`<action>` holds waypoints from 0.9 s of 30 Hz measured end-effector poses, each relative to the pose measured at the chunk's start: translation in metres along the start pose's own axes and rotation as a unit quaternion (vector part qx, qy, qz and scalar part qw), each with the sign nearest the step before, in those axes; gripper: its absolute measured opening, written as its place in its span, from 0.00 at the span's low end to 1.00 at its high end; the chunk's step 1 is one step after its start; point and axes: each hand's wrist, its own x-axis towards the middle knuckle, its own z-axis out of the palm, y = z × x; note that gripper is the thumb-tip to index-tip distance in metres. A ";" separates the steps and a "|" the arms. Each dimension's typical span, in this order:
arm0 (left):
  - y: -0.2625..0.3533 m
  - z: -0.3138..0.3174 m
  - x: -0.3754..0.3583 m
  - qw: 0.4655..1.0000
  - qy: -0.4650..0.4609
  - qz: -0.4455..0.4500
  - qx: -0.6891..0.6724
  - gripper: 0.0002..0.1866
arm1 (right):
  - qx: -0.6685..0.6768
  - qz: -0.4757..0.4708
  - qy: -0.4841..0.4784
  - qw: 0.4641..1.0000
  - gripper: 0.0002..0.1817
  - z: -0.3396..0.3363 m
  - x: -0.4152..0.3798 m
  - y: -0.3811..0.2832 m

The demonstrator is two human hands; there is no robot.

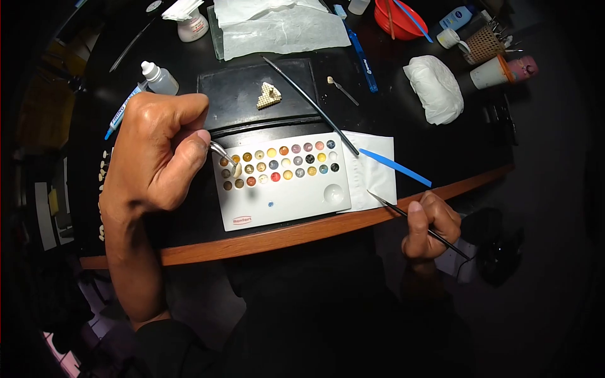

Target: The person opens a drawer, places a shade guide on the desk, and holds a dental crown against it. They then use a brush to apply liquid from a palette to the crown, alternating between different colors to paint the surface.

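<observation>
My left hand (157,151) is closed on bent metal tweezers (221,151). A small cream-coloured piece, like a tooth crown (237,170), sits at their tip, over the left part of a white palette (296,205). The palette holds rows of round wells in many colours and one larger shallow hollow at right. A small blue dab (271,204) marks its lower face. In my right hand (432,225) is a thin dark paintbrush (394,206), pinched between thumb and fingers. Its tip is at a folded white tissue (372,173) beside the palette.
Behind the palette lies a black case (233,88) bearing a honeycomb firing tray (269,96). A larger brush (309,104) slants across case and palette. Around them are a blue strip (394,167), a dropper bottle (159,79), wadded tissue (435,88) and a red bowl (397,22).
</observation>
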 end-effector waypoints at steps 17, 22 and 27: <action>0.006 0.001 0.004 0.993 -0.048 -0.074 -0.080 0.11 | 0.160 0.050 -0.119 0.979 0.04 0.031 0.013 -0.018; 0.006 0.002 0.004 0.994 -0.053 -0.063 -0.073 0.11 | 0.140 0.065 -0.111 0.982 0.03 0.033 0.014 -0.020; 0.012 -0.001 0.005 0.987 -0.084 -0.133 -0.034 0.19 | 0.130 0.075 -0.111 0.982 0.03 0.035 0.014 -0.022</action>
